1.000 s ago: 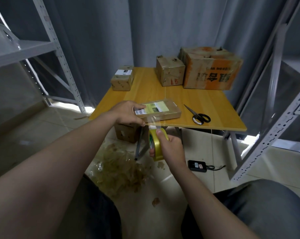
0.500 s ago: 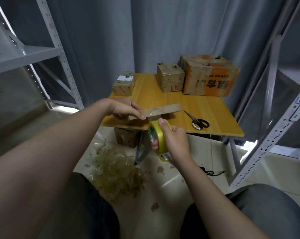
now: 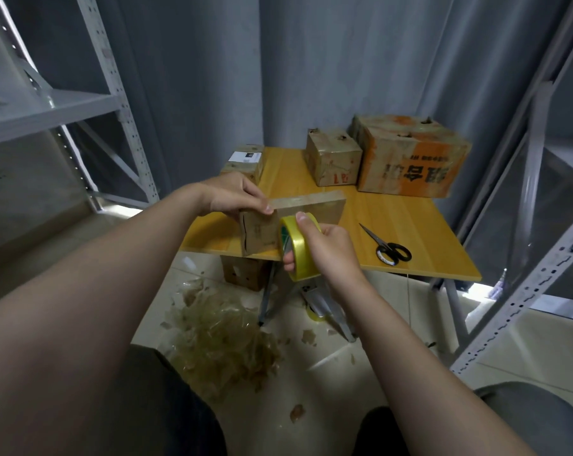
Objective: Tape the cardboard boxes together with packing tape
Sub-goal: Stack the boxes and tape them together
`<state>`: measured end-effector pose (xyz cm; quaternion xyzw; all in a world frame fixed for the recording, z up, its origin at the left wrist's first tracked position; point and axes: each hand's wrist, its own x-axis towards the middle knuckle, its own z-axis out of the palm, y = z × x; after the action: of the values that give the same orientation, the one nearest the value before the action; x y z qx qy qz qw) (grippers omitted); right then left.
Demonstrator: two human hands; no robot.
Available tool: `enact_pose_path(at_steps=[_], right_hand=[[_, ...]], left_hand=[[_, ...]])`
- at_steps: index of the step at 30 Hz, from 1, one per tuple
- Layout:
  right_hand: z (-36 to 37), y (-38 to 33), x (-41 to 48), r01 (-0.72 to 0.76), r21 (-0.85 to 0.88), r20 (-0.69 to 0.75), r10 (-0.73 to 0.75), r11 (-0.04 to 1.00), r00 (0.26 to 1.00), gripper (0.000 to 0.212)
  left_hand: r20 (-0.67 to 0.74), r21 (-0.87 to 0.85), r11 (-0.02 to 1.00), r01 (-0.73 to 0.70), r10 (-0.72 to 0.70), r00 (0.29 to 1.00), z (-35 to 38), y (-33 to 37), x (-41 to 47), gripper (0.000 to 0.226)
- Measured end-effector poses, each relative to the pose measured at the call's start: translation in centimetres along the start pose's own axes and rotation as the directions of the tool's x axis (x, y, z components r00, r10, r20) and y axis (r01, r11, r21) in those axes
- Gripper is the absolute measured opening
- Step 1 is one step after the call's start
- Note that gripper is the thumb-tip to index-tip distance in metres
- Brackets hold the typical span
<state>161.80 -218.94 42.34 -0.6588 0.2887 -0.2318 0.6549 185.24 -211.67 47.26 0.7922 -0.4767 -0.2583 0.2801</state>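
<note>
Brownish crumpled tape scraps (image 3: 225,340) heaped on the tiled floor, between the knees and the surface. Just above, right grip (image 3: 331,248) curled round a yellow packing tape roll (image 3: 303,258), index fingertip on top of the rim. Roll upright, close against the near face of a flat cardboard box (image 3: 260,233); contact not clear. Box stood on its long edge at the near rim of the wooden surface (image 3: 410,218), with a glossy tape band along its upper edge. Left grip (image 3: 232,195) pinching the box's upper left corner, thumb tip on the taped edge. Below the surface, a small carton (image 3: 245,274) on the floor. Black-handled scissors (image 3: 390,250) flat on the surface, right of the roll and apart from it. Farther back: small labelled box (image 3: 245,159) at the left rear corner. Medium box (image 3: 332,158) just beside a large orange-printed box (image 3: 410,159) at the right rear. Grey curtain (image 3: 311,60) behind; metal shelving (image 3: 48,106) at left.
</note>
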Motion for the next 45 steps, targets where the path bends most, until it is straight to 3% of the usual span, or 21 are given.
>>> enact_pose_path(at_steps=[4,10,14,16,19,21,25,30,33,41,45], right_hand=[[0.6,-0.8,0.3,0.019,0.022,0.026,-0.019,1.000,0.999,0.028],[1.0,-0.4,-0.1,0.030,0.068,0.011,-0.031,0.997,0.999,0.021],[1.3,-0.4,0.3,0.053,0.083,-0.007,-0.053,0.995,0.999,0.025],[1.4,-0.6,0.6,0.068,0.074,-0.015,-0.067,0.995,0.998,0.026],[1.5,-0.7,1.1,0.080,0.049,-0.030,-0.078,0.996,0.996,0.031],[1.6,-0.5,1.2,0.094,0.029,-0.047,-0.092,0.995,0.995,0.032],[1.7,0.8,0.9,0.148,-0.023,-0.048,-0.149,0.989,0.988,0.025],[1.4,1.0,0.7,0.146,-0.064,-0.029,-0.148,0.987,0.989,0.028],[1.6,0.6,0.7,0.139,-0.044,-0.056,-0.141,0.989,0.988,0.027],[1.4,1.7,-0.3,0.018,0.010,-0.132,-0.016,1.000,0.991,0.045],[1.6,2.0,-0.7,0.035,0.035,-0.094,-0.031,0.999,0.995,0.037]], left_hand=[[-0.175,-0.128,0.985,-0.115,0.092,0.980,1.1,-1.1,0.3,0.016],[-0.212,-0.128,0.974,-0.187,0.157,0.965,2.8,-2.1,-0.1,0.021],[-0.387,0.198,0.938,-0.285,0.342,0.856,3.9,-1.8,-0.5,0.020],[-0.346,0.398,0.877,-0.268,0.414,0.842,4.8,-1.6,-1.3,0.045],[-0.200,0.556,0.821,-0.128,0.282,0.938,6.5,-2.0,-2.6,0.126],[-0.167,0.636,0.769,-0.066,0.221,0.961,7.6,-2.5,-2.7,0.148],[-0.259,0.696,0.718,-0.009,0.262,0.930,8.3,-2.3,-2.1,0.128],[-0.291,0.812,0.577,0.086,0.273,0.917,9.4,-2.4,-2.2,0.130],[-0.307,0.810,0.580,0.084,0.299,0.903,9.4,-2.3,-2.0,0.121],[-0.284,0.804,0.585,0.106,0.221,0.933,8.8,-1.7,-1.4,0.141],[-0.279,0.805,0.583,0.109,0.211,0.937,8.9,-1.5,-1.4,0.145]])
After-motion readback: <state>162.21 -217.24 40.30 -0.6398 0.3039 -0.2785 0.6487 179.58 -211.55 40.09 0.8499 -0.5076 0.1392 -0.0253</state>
